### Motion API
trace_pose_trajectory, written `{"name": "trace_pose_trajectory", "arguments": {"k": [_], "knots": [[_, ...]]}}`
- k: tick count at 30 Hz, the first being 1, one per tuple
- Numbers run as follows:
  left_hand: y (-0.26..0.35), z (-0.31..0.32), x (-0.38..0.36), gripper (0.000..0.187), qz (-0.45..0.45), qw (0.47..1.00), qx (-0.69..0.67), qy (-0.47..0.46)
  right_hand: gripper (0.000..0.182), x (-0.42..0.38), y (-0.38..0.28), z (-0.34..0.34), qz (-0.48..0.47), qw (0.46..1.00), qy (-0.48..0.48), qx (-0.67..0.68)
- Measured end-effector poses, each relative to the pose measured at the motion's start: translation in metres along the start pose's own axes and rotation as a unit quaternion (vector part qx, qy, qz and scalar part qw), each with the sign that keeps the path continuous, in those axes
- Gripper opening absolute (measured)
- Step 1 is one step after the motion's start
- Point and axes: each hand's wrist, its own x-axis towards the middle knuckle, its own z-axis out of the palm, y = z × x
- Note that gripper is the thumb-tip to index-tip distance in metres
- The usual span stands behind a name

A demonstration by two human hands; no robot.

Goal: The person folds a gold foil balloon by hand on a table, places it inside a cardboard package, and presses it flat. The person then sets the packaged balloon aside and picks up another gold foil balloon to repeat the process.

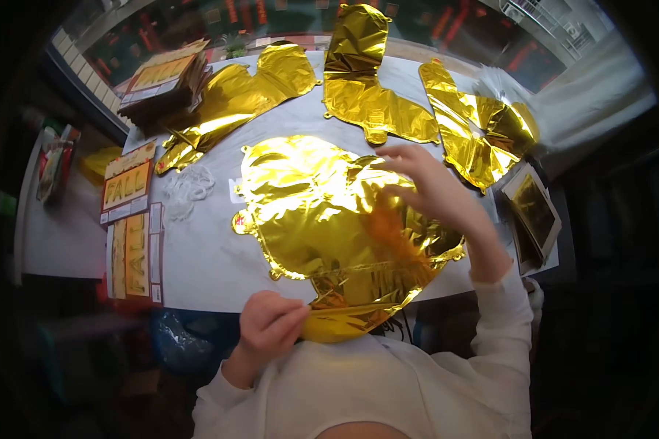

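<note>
A large gold foil balloon, flat and creased, lies in front of me and hangs over the near table edge toward my lap. My left hand is closed in a pinch on its lower left edge, just off the table's front. Over the balloon's right side, my right hand is open, its fingers apart and bent above the shiny foil. Behind it lie more flat gold foil balloons: one at the back left, an L-shaped one in the middle and another at the right.
On the white table, a stack of printed packs stands at the back left. FALL cards lie along the left edge near a bundle of white string. More packs sit at the right edge, below clear plastic.
</note>
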Motion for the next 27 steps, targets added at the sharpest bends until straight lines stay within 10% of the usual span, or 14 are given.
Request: {"name": "trace_pose_trajectory", "arguments": {"k": [11,27], "knots": [[0.029,0.018,0.042,0.062,-0.046,0.968,-0.038,-0.245,0.040,0.157,0.025,0.074,0.139,0.982,-0.113,-0.054],[0.025,0.019,0.026,0.070,-0.078,0.954,0.022,-0.290,0.036,0.167,0.036,0.075,0.165,0.970,-0.176,0.019]]}}
